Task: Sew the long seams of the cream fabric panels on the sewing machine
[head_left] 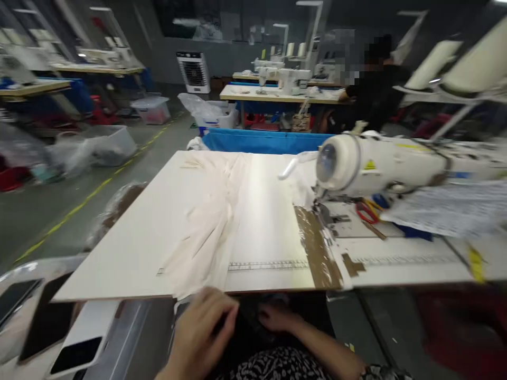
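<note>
My left hand [204,330] is at the table's front edge, slightly blurred, its fingers curled down and inward. Whatever may be in it is hidden from me. Right behind it lies a crumpled, pale cream piece of fabric [209,216], stretching from the front edge to the back of the white tabletop [138,248]. Below the edge, over my dark lap, my right hand [277,317] is closed, its fingertips in shadow. A white sewing machine [356,163] stands on the right of the table, some way from both hands, with white cloth [303,184] by its needle area.
Red-handled scissors [366,212] and printed white cloth [455,208] lie by the machine. Brown tape [317,248] covers part of the tabletop. Phones, one dark-screened [77,353], rest at lower left. Blue cloth [261,141] hangs behind the table. A person in black [380,89] sits further back.
</note>
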{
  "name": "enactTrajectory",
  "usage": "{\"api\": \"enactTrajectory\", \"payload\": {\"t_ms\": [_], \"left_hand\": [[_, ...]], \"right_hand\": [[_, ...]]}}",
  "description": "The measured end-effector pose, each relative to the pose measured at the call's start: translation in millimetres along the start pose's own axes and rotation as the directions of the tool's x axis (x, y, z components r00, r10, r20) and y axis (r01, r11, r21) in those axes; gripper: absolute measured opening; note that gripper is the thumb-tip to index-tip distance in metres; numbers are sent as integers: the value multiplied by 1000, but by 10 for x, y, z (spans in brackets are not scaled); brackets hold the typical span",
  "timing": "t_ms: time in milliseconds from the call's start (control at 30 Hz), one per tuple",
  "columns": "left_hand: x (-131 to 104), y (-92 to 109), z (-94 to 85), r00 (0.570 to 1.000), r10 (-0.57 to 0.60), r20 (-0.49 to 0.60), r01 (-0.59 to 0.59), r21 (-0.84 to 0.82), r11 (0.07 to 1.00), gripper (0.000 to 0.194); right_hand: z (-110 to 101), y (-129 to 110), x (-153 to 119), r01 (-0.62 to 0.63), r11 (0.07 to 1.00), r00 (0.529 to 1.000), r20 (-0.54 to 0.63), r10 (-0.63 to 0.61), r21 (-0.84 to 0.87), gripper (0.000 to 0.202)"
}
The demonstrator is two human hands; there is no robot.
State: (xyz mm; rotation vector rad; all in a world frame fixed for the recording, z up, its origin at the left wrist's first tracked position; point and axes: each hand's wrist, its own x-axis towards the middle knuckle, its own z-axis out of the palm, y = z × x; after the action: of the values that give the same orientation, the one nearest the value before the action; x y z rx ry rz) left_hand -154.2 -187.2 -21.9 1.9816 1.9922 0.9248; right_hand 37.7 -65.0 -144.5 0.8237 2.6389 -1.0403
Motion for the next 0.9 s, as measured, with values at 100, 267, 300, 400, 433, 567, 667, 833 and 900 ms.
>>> {"api": "enactTrajectory", "payload": {"t_ms": [100, 267, 300, 400, 433, 567, 667, 833, 900], "left_hand": [[515, -6, -98, 961, 246, -128, -201, 291, 935, 33], [739, -433, -21, 928, 360, -91, -262, 526, 809, 46], [714, -544, -27, 931, 356, -85, -256, 542, 800, 48], [604, -800, -135, 938, 344, -49, -252, 583, 772, 49], [568, -854, -193, 940, 340, -33, -255, 594, 763, 49], [453, -989, -478, 941, 336, 28, -285, 599, 748, 47], [359, -1037, -699, 958, 279, 68, -269, 556, 786, 45], [279, -926, -913, 993, 113, 28, -114, 424, 899, 39], [342, -842, -922, 992, 51, -117, -2, 382, 924, 37]], "right_hand": [[-130, -105, -568, -46, 998, 991, -123, 52, 54, 9], [-648, -372, -1528, -77, 994, 855, -508, 106, 78, 24], [-798, -372, -1673, -98, 994, 801, -588, 113, 58, 26], [-1322, -145, -1932, -210, 977, 610, -785, 107, -30, 32], [-1509, -3, -1953, -252, 966, 548, -831, 92, -60, 33], [-2174, 632, -1770, -389, 908, 427, -904, 28, -156, 37], [-2425, 958, -1571, -458, 866, 416, -910, 8, -201, 39], [-2360, 1259, -1472, -464, 851, 451, -892, -11, -245, 41], [-2285, 1399, -1488, -473, 831, 471, -881, -43, -293, 34]]}}
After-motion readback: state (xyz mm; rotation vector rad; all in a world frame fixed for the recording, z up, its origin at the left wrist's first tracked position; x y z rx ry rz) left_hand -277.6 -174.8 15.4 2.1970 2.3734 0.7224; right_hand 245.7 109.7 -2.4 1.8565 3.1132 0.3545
